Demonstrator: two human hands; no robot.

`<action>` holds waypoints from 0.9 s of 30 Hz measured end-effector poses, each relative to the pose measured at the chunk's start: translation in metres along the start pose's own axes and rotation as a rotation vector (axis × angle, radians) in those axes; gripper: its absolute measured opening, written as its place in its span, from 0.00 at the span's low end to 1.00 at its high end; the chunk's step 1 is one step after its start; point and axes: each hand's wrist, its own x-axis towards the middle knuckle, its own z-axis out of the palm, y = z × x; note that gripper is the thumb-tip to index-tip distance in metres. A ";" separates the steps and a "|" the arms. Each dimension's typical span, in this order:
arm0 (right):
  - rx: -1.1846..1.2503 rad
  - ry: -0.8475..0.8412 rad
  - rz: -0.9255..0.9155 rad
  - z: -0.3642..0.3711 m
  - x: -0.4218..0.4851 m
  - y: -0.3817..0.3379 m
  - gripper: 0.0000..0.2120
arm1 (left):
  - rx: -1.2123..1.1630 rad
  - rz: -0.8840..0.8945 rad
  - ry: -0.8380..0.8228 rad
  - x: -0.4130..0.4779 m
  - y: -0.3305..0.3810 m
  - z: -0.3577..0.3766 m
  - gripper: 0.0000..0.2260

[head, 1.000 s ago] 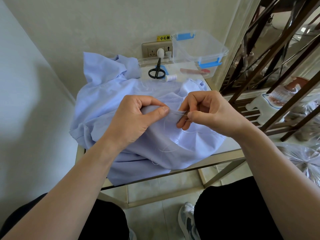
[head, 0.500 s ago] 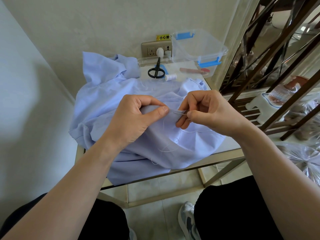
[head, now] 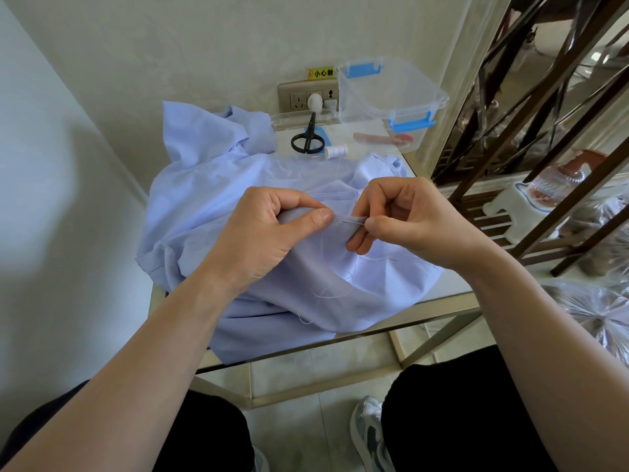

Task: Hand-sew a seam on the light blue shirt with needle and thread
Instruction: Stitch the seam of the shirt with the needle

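The light blue shirt (head: 211, 206) lies bunched on the table (head: 442, 294). The left hand (head: 269, 233) pinches a raised fold of it between thumb and curled fingers. Just beside — to the right — the right hand (head: 408, 219) pinches the needle (head: 352, 220), its tip entering the fold. White thread (head: 335, 294) trails loosely below both hands.

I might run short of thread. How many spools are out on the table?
1. The white spool lies on its side beside the black scissors, behind the light blue shirt. More could be hidden under the shirt or in the clear box.
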 end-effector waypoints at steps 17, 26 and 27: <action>0.161 -0.069 -0.068 0.001 0.000 0.000 0.09 | -0.150 -0.028 -0.141 -0.001 0.005 -0.001 0.09; 0.180 -0.088 -0.084 0.001 0.001 0.001 0.10 | -0.167 -0.019 -0.180 -0.002 0.007 -0.001 0.11; 0.185 -0.092 -0.086 0.001 0.001 0.001 0.10 | -0.167 -0.018 -0.182 -0.002 0.007 -0.001 0.11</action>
